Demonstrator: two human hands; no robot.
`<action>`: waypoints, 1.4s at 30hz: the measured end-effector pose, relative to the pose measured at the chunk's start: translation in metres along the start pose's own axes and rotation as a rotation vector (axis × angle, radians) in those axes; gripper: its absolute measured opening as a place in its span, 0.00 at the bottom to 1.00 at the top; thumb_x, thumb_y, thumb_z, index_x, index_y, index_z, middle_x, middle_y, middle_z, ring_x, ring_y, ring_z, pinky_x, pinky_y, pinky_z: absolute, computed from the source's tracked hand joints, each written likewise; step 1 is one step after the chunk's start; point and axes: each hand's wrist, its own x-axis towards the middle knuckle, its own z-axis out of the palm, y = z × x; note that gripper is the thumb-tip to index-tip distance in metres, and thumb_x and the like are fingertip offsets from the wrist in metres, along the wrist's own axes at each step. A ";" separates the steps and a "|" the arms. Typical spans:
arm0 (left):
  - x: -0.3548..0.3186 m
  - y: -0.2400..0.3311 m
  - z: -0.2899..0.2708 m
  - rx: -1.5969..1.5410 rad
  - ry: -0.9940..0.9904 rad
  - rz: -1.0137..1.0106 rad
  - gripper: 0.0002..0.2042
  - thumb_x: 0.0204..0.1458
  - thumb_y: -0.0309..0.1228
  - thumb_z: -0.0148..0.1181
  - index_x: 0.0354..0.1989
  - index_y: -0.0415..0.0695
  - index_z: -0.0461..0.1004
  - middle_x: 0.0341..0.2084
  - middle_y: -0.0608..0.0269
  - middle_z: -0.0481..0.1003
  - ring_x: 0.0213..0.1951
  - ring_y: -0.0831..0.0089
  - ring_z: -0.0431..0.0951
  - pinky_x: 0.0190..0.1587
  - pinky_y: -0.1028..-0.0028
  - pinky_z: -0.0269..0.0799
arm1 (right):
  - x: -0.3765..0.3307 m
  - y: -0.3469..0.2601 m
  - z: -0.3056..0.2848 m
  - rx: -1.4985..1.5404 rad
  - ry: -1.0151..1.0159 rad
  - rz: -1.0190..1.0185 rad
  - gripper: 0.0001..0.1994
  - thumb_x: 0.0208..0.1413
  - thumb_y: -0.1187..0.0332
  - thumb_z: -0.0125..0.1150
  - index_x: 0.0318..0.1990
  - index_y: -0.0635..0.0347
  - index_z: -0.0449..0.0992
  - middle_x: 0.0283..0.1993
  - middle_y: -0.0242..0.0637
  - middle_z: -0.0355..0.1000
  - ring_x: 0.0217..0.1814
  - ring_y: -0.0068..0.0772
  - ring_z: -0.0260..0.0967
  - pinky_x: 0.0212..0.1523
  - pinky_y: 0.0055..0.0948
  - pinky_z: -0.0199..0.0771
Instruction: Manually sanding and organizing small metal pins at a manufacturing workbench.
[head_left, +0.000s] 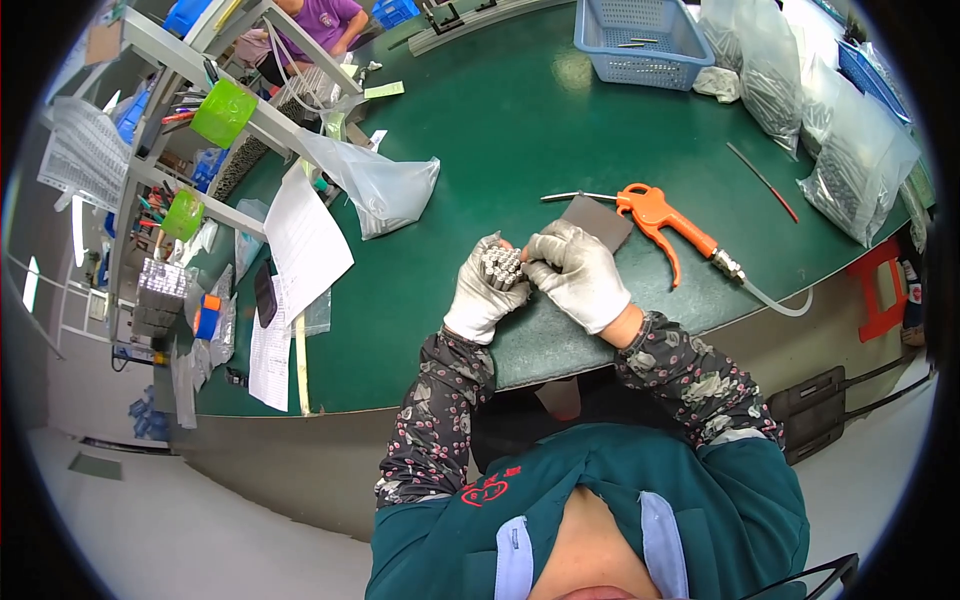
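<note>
The left hand [483, 290], in a white cloth glove, is wrapped tight around a bunch of short silver metal rods [503, 266]. The rod ends stick up out of the top of the fist. The bunch sits just above the near edge of the big dark green table [520, 120], right in front of the person.

The right hand [580, 275], also in a white glove, lies close against the left one. Its fingertips press together on the rods at the side of the bunch, so both hands are closed on the same bunch.

Just behind the hands lies a flat grey square pad [598, 220] on the table. Beside the pad is an orange plastic air gun [662, 222] with a thin metal nozzle pointing left and a clear hose running off to the right. A thin red stick [762, 181] lies farther right.

A blue plastic basket [640, 40] stands at the far side of the table. Clear plastic bags full of small silver parts [850, 160] are piled at the right. Another clear plastic bag [375, 185] lies to the left, near white paper sheets [305, 240]. Two round green plastic tubs [222, 112] hang on a grey metal rack at the left. Another person in a purple shirt [325, 20] sits at the far end.
</note>
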 end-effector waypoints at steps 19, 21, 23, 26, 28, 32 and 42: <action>0.004 -0.009 -0.005 -0.048 -0.025 -0.001 0.32 0.32 0.14 0.62 0.50 0.41 0.57 0.40 0.64 0.68 0.43 0.75 0.71 0.46 0.76 0.69 | 0.025 -0.005 -0.005 -0.521 -0.295 -0.424 0.07 0.41 0.70 0.51 0.31 0.59 0.70 0.28 0.36 0.66 0.32 0.37 0.67 0.29 0.33 0.69; 0.004 -0.008 -0.005 0.037 -0.021 0.020 0.32 0.32 0.14 0.62 0.50 0.41 0.57 0.41 0.64 0.68 0.43 0.75 0.71 0.47 0.75 0.69 | 0.024 -0.005 -0.006 -0.503 -0.284 -0.426 0.07 0.42 0.70 0.51 0.30 0.59 0.70 0.28 0.37 0.65 0.32 0.38 0.67 0.29 0.33 0.69; 0.003 -0.005 -0.005 0.001 -0.016 -0.026 0.32 0.32 0.13 0.62 0.50 0.41 0.57 0.41 0.64 0.68 0.43 0.74 0.71 0.47 0.75 0.69 | 0.024 -0.003 -0.005 -0.484 -0.274 -0.428 0.06 0.42 0.70 0.52 0.30 0.59 0.70 0.28 0.37 0.65 0.32 0.38 0.67 0.29 0.33 0.69; 0.003 -0.001 -0.002 -0.033 -0.008 -0.084 0.32 0.32 0.13 0.61 0.51 0.40 0.57 0.41 0.64 0.68 0.43 0.74 0.71 0.47 0.76 0.69 | 0.023 0.000 -0.005 -0.468 -0.287 -0.382 0.06 0.43 0.70 0.51 0.30 0.59 0.70 0.28 0.37 0.65 0.32 0.38 0.66 0.29 0.33 0.69; 0.003 -0.001 -0.002 -0.032 -0.003 -0.093 0.33 0.32 0.13 0.61 0.51 0.40 0.57 0.41 0.64 0.68 0.43 0.75 0.71 0.47 0.76 0.69 | 0.023 -0.001 -0.006 -0.471 -0.301 -0.374 0.06 0.44 0.70 0.51 0.30 0.59 0.70 0.28 0.37 0.65 0.32 0.38 0.66 0.29 0.33 0.69; 0.005 0.000 -0.003 -0.025 -0.025 -0.094 0.32 0.33 0.14 0.61 0.51 0.40 0.56 0.40 0.65 0.69 0.43 0.75 0.71 0.46 0.76 0.69 | 0.023 -0.004 -0.004 -0.504 -0.299 -0.364 0.06 0.44 0.70 0.52 0.30 0.59 0.70 0.29 0.37 0.65 0.33 0.38 0.66 0.29 0.33 0.68; 0.005 0.000 -0.002 -0.087 -0.056 -0.076 0.33 0.32 0.14 0.62 0.51 0.40 0.56 0.39 0.66 0.69 0.43 0.75 0.71 0.46 0.76 0.69 | 0.021 -0.009 -0.006 -0.581 -0.308 -0.369 0.09 0.44 0.72 0.50 0.35 0.59 0.71 0.31 0.36 0.66 0.34 0.36 0.67 0.30 0.32 0.69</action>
